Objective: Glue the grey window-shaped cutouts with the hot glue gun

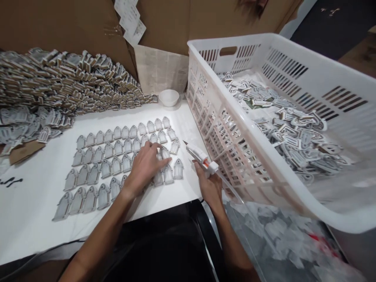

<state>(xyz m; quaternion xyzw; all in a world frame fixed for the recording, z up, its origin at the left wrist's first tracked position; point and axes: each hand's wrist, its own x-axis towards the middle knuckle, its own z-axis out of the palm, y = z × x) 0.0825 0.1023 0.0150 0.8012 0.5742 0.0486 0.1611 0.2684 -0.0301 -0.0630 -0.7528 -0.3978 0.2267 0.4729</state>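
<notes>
On the white table, small grey arched window-shaped pieces (118, 147) with pale edges lie in several rows. My left hand (147, 166) reaches over the right part of these rows, its thumb and forefinger around one arched piece (165, 153). The palm hides some pieces beneath it. In my right hand (212, 188) is a white glue gun (202, 157) with an orange part and a dark nozzle. Its nozzle points up and left, apart from the pieces, and a clear stick trails from its back end.
A large white plastic basket (235, 113) holding many loose pieces stands close on the right. Stacked pieces (73, 82) fill the table's back left. A small white bowl (169, 98) sits near the cardboard wall (164, 23). Crumpled plastic (273, 231) lies below the basket.
</notes>
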